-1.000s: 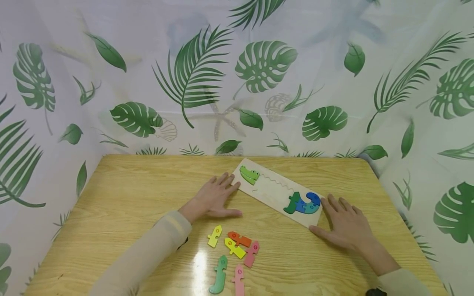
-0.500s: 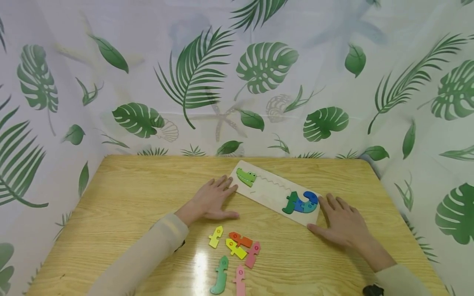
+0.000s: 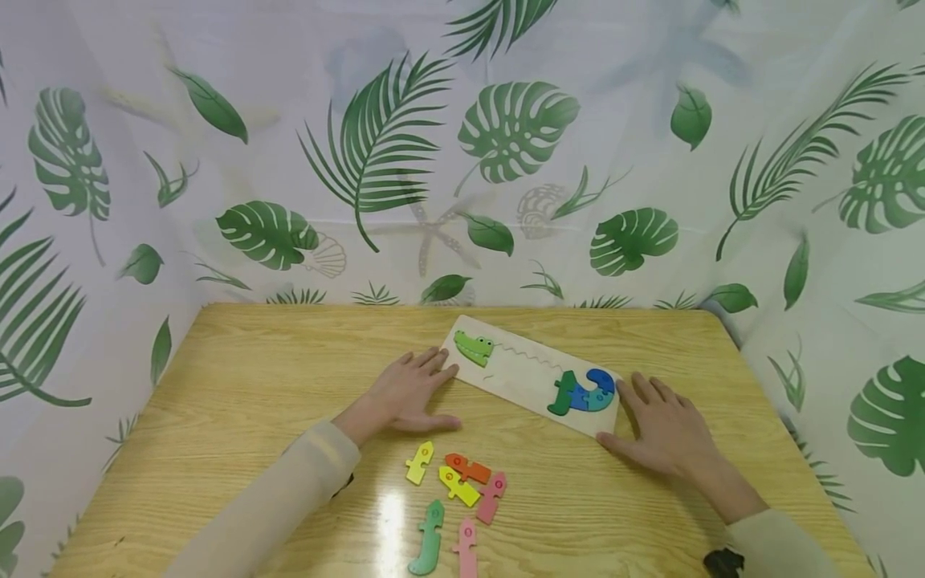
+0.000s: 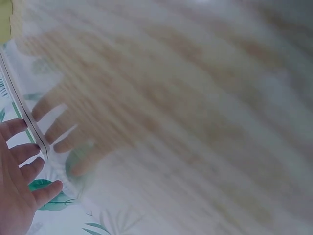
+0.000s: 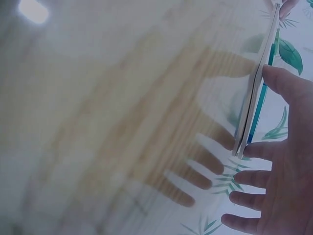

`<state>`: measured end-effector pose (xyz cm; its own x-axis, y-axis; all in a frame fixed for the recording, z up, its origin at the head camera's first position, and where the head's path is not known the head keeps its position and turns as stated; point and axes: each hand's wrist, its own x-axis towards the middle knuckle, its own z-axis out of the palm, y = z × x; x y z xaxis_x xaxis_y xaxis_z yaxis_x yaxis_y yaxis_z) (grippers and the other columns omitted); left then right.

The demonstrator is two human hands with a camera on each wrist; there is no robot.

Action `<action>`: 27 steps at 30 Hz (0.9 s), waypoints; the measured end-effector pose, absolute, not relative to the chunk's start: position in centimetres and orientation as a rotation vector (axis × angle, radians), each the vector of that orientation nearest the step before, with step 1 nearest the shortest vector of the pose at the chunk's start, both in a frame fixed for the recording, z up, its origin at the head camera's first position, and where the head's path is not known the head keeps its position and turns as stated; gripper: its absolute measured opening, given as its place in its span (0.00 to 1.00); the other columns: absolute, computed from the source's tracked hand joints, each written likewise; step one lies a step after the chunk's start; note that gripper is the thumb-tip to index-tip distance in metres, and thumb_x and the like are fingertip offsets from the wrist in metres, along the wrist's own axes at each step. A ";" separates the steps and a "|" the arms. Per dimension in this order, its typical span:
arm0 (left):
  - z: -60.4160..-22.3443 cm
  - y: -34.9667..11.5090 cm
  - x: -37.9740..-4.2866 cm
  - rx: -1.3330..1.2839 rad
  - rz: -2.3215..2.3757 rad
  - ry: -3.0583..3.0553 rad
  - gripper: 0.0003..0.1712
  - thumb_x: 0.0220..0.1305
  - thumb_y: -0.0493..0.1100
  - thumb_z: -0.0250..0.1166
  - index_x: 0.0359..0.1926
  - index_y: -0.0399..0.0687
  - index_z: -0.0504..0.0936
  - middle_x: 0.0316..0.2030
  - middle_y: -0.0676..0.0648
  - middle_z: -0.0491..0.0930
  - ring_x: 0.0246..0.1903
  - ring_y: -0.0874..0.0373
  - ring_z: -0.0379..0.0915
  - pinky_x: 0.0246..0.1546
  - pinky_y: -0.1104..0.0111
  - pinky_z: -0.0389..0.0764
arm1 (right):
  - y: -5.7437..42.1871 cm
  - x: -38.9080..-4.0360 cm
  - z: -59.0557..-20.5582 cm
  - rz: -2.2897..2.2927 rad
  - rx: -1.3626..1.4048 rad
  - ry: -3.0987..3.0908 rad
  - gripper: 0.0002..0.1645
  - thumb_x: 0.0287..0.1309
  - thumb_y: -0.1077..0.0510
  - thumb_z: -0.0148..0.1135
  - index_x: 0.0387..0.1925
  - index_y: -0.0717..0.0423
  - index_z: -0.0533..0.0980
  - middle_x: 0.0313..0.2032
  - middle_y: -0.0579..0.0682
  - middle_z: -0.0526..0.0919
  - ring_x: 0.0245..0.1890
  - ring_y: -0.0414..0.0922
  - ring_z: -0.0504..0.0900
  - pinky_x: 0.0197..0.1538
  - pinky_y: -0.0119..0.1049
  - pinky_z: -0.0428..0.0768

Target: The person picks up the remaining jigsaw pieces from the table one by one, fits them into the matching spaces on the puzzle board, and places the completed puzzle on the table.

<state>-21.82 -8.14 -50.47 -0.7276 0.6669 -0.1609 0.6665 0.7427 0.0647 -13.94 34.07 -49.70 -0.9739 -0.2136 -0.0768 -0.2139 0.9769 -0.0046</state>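
Observation:
A pale wooden puzzle board (image 3: 516, 373) lies slanted on the table, its left end farther back. On it sit a light green crocodile head (image 3: 474, 348) at the left and a joined dark green and blue tail section (image 3: 585, 393) at the right. My left hand (image 3: 405, 393) touches the board's left end with spread, fairly straight fingers. At the right end, my right hand (image 3: 665, 425) touches the edge with thumb and index finger, the other fingers extended. Both wrist views show the board edge-on, with the left hand (image 4: 19, 171) and right hand (image 5: 279, 161) beside it.
Loose puzzle pieces lie nearer me: a yellow piece (image 3: 420, 463), an orange piece (image 3: 470, 467), another yellow piece (image 3: 458, 486), a dark pink piece (image 3: 491, 498), a green leg piece (image 3: 428, 539) and a light pink piece (image 3: 466, 548). A leaf-print curtain (image 3: 405, 160) stands behind the wooden table (image 3: 289, 353).
The board has slid a little to the left and turned slightly, its left end coming nearer me. Both hands have moved left with it. The loose pieces stay where they were.

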 end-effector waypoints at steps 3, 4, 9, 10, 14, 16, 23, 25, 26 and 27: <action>-50.5 -8.4 -21.6 1.071 0.013 2.769 0.58 0.67 0.83 0.48 0.84 0.53 0.56 0.84 0.40 0.51 0.84 0.44 0.48 0.81 0.44 0.59 | 34.1 -14.1 -49.7 0.005 -0.344 3.050 0.63 0.60 0.16 0.53 0.79 0.58 0.63 0.77 0.70 0.64 0.75 0.73 0.64 0.71 0.72 0.68; -50.5 -8.4 -21.6 1.071 0.018 2.770 0.58 0.67 0.83 0.48 0.84 0.53 0.56 0.84 0.40 0.51 0.84 0.43 0.48 0.81 0.44 0.59 | 34.1 -14.2 -49.6 0.003 -0.347 3.050 0.63 0.60 0.16 0.53 0.79 0.57 0.63 0.77 0.70 0.64 0.75 0.73 0.64 0.70 0.72 0.68; -50.3 -8.7 -21.3 1.061 0.039 2.765 0.57 0.67 0.83 0.49 0.84 0.52 0.57 0.84 0.40 0.52 0.84 0.43 0.48 0.81 0.44 0.59 | 33.9 -14.5 -49.7 0.009 -0.375 3.057 0.60 0.62 0.18 0.54 0.78 0.57 0.66 0.77 0.69 0.65 0.75 0.72 0.65 0.69 0.72 0.70; -50.3 -8.7 -21.3 1.059 0.035 2.763 0.58 0.67 0.83 0.48 0.84 0.52 0.57 0.84 0.39 0.52 0.84 0.43 0.48 0.81 0.44 0.58 | 33.9 -14.5 -49.7 0.011 -0.382 3.059 0.59 0.62 0.19 0.55 0.78 0.58 0.66 0.77 0.69 0.65 0.75 0.72 0.65 0.69 0.72 0.70; -50.1 -8.8 -21.1 1.051 0.022 2.763 0.57 0.67 0.83 0.48 0.83 0.52 0.57 0.84 0.39 0.52 0.84 0.43 0.49 0.81 0.44 0.58 | 33.8 -14.8 -49.9 0.019 -0.396 3.059 0.57 0.64 0.21 0.55 0.77 0.59 0.67 0.77 0.69 0.65 0.75 0.72 0.66 0.68 0.72 0.71; -50.1 -8.9 -20.9 1.046 0.017 2.759 0.58 0.67 0.83 0.47 0.84 0.52 0.57 0.84 0.39 0.52 0.84 0.43 0.48 0.82 0.44 0.58 | 33.8 -14.8 -49.9 0.018 -0.388 3.053 0.57 0.65 0.22 0.55 0.77 0.59 0.67 0.77 0.69 0.65 0.75 0.72 0.65 0.68 0.72 0.70; -50.2 -9.0 -20.7 1.042 0.050 2.761 0.57 0.67 0.82 0.48 0.84 0.53 0.57 0.84 0.39 0.52 0.84 0.42 0.47 0.81 0.43 0.57 | 33.8 -15.0 -49.8 0.031 -0.385 3.054 0.57 0.64 0.22 0.55 0.78 0.59 0.66 0.77 0.70 0.65 0.75 0.73 0.65 0.68 0.73 0.70; -50.2 -9.2 -20.7 1.041 0.057 2.763 0.56 0.68 0.82 0.49 0.83 0.53 0.58 0.84 0.39 0.53 0.84 0.41 0.48 0.81 0.43 0.58 | 33.7 -15.1 -49.7 0.030 -0.387 3.054 0.57 0.64 0.21 0.55 0.78 0.58 0.66 0.77 0.69 0.65 0.75 0.72 0.65 0.68 0.73 0.70; -50.2 -9.2 -20.7 1.040 0.049 2.762 0.56 0.68 0.82 0.48 0.83 0.53 0.58 0.84 0.40 0.52 0.84 0.41 0.48 0.81 0.43 0.58 | 33.7 -15.1 -49.7 0.032 -0.391 3.055 0.57 0.64 0.22 0.55 0.77 0.58 0.66 0.77 0.69 0.65 0.75 0.72 0.65 0.68 0.72 0.70; -50.3 -9.3 -20.6 1.041 0.051 2.762 0.56 0.68 0.82 0.49 0.83 0.53 0.58 0.84 0.39 0.53 0.84 0.41 0.48 0.81 0.43 0.58 | 33.6 -15.1 -49.6 0.031 -0.394 3.054 0.56 0.64 0.22 0.55 0.77 0.58 0.67 0.77 0.69 0.65 0.75 0.72 0.65 0.68 0.72 0.70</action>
